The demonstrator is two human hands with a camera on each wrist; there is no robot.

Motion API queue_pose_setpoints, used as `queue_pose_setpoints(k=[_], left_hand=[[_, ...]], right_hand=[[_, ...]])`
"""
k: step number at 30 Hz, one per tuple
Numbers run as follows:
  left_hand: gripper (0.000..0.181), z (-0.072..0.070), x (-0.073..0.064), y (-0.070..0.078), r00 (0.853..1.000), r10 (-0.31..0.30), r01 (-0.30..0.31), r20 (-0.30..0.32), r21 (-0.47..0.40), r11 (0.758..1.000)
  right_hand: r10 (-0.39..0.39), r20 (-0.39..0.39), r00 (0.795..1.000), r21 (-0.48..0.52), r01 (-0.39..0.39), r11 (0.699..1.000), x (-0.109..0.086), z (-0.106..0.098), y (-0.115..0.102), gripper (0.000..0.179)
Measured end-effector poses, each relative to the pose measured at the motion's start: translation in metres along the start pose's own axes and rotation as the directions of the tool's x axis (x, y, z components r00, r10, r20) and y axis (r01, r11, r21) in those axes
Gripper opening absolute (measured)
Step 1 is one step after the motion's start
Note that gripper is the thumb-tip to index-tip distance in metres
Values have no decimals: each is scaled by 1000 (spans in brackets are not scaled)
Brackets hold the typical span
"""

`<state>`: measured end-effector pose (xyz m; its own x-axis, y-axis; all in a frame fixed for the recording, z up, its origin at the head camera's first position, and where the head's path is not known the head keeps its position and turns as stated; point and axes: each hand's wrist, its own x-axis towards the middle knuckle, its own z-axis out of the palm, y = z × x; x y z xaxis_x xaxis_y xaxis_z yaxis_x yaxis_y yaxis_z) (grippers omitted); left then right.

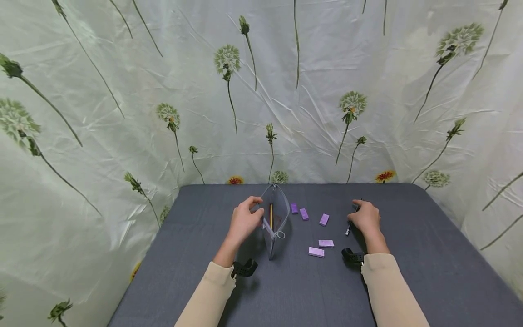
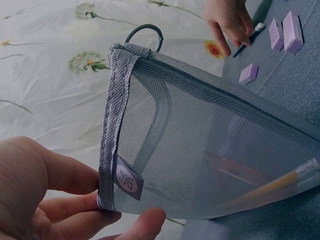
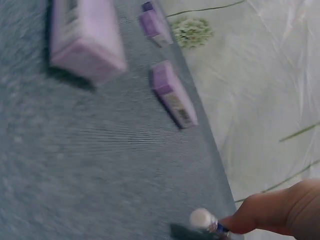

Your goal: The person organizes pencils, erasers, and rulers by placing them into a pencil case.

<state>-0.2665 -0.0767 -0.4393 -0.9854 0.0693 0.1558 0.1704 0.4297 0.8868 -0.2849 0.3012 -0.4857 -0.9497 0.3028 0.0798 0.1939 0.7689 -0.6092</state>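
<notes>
My left hand point(image 1: 246, 219) pinches the rim of a grey mesh pouch point(image 2: 175, 125) between thumb and fingers. The pouch stands on edge with its mouth spread. Inside it lie a yellow pencil point(image 1: 271, 217) and a flat reddish piece point(image 2: 237, 170), both seen through the mesh. To the right of the pouch, my right hand point(image 1: 366, 220) holds a dark pencil with a white eraser end point(image 1: 347, 230). Its eraser end points back towards me, low over the table; in the right wrist view the fingers cover most of it.
Several small purple boxes lie on the dark cloth-covered table point(image 1: 286, 290) between the hands, among them a pale one point(image 1: 316, 252) at the front and a darker one point(image 1: 294, 208) beside the pouch. A flowered curtain point(image 1: 261, 100) hangs behind the table's far edge.
</notes>
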Motion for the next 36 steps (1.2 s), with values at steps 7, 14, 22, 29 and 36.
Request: queue_pose_setpoints(k=[7,14,22,29,36], left_hand=[[25,-1,0,1,1000,2,-2,3,3,1000],[25,0,0,0,1000,10,-10,2,-4,1000],[25,0,0,0,1000,10,-10,3,-9,1000],[25,0,1,0,1000,10,-10,5,-14,1000],[26,0,-1,2,1000,-3,3,11,-3,1000]], right_hand=[[78,71,994,312,-96,945,-1,-13,8,61],[130,169,977,520,-201,830,0,-23,12,58],[49,226,973,658,-190,729,2,-34,3,51],[5,267,964,684,-193,703,1,-42,-8,53],[-82,293,953,698,-155,700,-3,-44,-20,58]])
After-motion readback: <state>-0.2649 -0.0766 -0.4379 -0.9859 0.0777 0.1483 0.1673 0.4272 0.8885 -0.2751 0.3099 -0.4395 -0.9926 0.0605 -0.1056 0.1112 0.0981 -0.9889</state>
